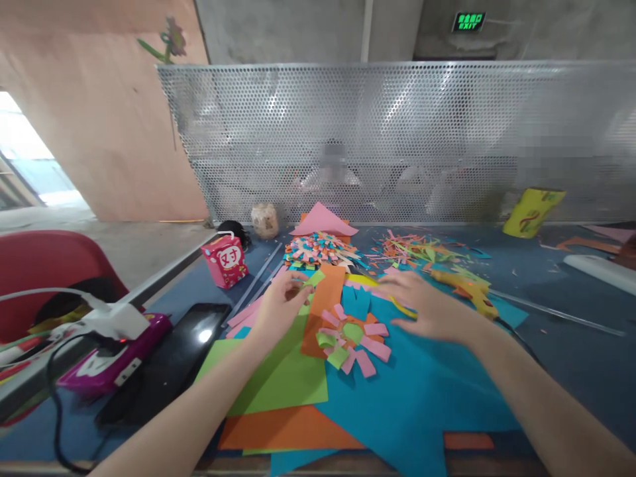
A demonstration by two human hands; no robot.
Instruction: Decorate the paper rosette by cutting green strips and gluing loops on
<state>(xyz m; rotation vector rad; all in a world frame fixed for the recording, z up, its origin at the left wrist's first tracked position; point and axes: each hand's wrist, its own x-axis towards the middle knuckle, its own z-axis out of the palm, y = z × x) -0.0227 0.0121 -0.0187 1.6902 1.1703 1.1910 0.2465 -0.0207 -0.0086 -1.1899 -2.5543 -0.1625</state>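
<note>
My left hand (285,298) has its fingers curled and its thumb close to them, at the end of a small green felt strip (316,274); it appears to pinch that strip. Beneath lies a green felt sheet (278,377), beside an orange felt strip (330,301). My right hand (427,305) hovers with fingers apart over a blue felt sheet (422,391), close to the yellow scissors' handle (403,307). Between both hands rests a felt flower (352,333) with pink and green petals around a green centre.
Behind stand a fringed multicolour pile (322,250) and loose felt shreds (417,248). A yellow glue gun (467,289) lies right, its cord trailing. At left are a pink box (224,260), a dark phone (169,361) and a purple power strip (116,358). A perforated metal screen (348,112) borders the table.
</note>
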